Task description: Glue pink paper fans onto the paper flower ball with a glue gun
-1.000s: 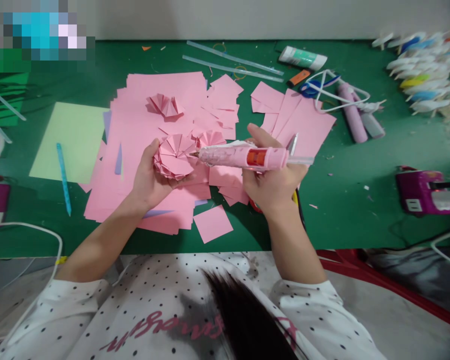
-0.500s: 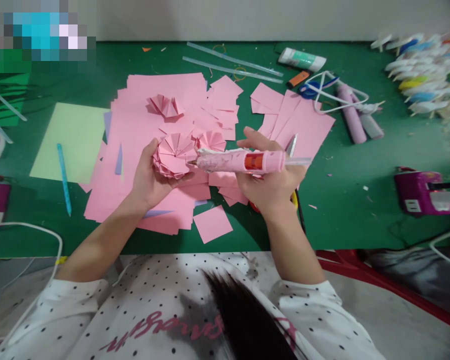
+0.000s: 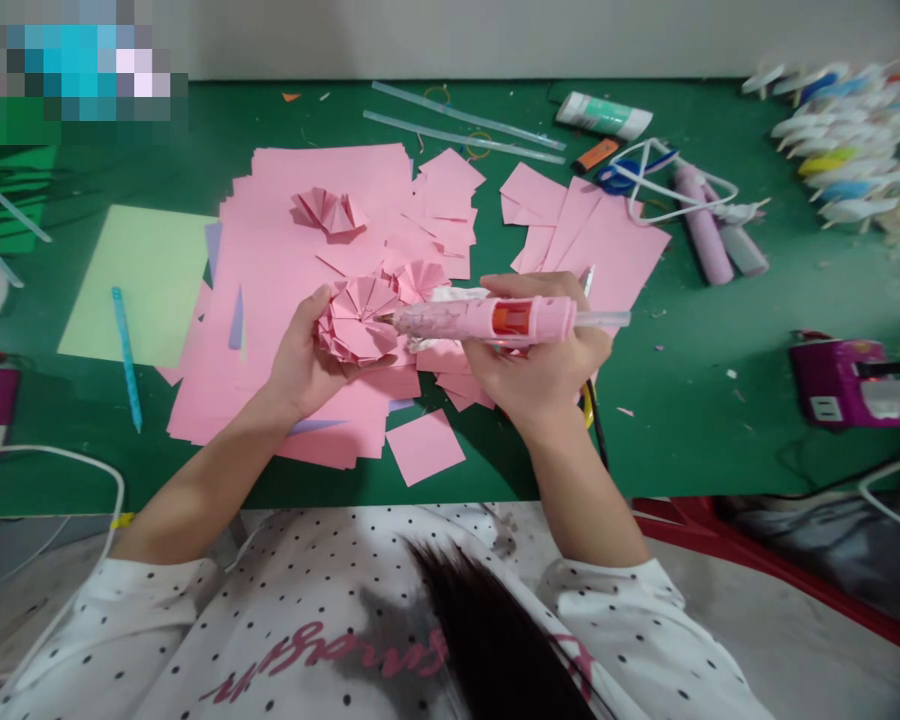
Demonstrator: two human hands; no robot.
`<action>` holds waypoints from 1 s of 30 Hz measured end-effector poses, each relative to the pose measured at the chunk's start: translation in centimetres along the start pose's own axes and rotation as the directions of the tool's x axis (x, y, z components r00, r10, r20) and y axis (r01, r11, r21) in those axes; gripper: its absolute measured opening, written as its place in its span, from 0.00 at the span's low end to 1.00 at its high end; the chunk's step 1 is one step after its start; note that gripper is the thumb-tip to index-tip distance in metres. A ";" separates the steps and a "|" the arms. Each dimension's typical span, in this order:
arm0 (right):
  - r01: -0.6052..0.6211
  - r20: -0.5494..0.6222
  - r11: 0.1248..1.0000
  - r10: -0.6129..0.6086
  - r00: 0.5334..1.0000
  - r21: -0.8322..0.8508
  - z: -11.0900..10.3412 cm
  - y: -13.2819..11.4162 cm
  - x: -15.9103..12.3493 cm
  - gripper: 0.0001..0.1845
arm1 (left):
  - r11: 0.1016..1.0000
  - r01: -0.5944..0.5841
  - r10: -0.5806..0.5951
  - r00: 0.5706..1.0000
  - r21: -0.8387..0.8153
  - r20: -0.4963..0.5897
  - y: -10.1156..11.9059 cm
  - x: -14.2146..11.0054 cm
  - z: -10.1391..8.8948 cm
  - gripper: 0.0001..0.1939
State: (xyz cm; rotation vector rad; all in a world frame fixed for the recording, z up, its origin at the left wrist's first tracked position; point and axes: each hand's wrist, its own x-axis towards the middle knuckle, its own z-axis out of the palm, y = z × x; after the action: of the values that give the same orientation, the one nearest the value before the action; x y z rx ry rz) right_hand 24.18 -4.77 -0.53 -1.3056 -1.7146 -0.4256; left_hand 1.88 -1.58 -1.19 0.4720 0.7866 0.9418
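Observation:
My left hand [image 3: 301,362] is closed around a folded pink paper flower [image 3: 358,320], held just above a spread of pink paper sheets [image 3: 300,240]. A pink glue gun [image 3: 487,320] lies level in my right hand [image 3: 544,370], fingers wrapped over its body. Its nozzle points left and touches the right side of the flower. A clear glue stick pokes out of the gun's back end. Another folded pink flower [image 3: 330,211] lies on the sheets farther back.
The green table [image 3: 720,400] holds a light green sheet [image 3: 139,280], a blue pen [image 3: 126,355], long clear glue sticks [image 3: 465,130], a glue tube [image 3: 604,115], blue scissors [image 3: 622,178], purple tubes [image 3: 705,235], a purple glue gun [image 3: 847,380] and white cables.
The flower and the glue gun have shifted slightly right. My right thumb has come down over the gun's body, and the nozzle stays against the flower.

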 end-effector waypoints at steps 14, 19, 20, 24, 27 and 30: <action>-0.043 0.029 0.999 0.042 0.999 0.018 0.6 -0.3 -0.4 0.29 | 0.997 0.052 -0.050 0.998 0.053 -0.038 -0.5 0.1 0.4 0.22; -0.062 0.050 0.997 0.060 0.997 0.045 0.7 -0.2 -0.6 0.29 | 0.998 0.045 -0.044 0.999 0.052 -0.007 -0.5 0.1 0.2 0.22; -0.068 0.052 0.996 0.065 0.997 0.055 0.7 -0.3 -0.7 0.28 | 0.998 0.040 -0.040 0.999 0.057 0.000 -0.6 0.1 0.2 0.22; -0.065 0.071 0.997 0.062 0.996 0.037 0.6 -0.4 -0.8 0.25 | 0.997 0.030 -0.030 1.000 0.070 0.006 -0.6 0.2 0.3 0.22; -0.092 0.123 0.996 0.090 0.988 0.010 0.4 -0.6 -0.7 0.22 | 0.997 0.037 -0.037 0.999 0.066 0.004 -0.6 0.2 0.3 0.22; -0.125 0.190 0.992 0.128 0.973 -0.024 0.2 -0.6 -0.5 0.20 | 0.998 0.038 -0.039 0.999 0.044 0.011 -0.6 0.1 0.3 0.22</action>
State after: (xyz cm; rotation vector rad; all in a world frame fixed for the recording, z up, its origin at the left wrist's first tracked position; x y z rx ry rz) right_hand 23.58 -5.18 -0.93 -1.4952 -1.7747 -0.2427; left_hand 2.42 -1.79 -1.45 0.4984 0.8041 0.8870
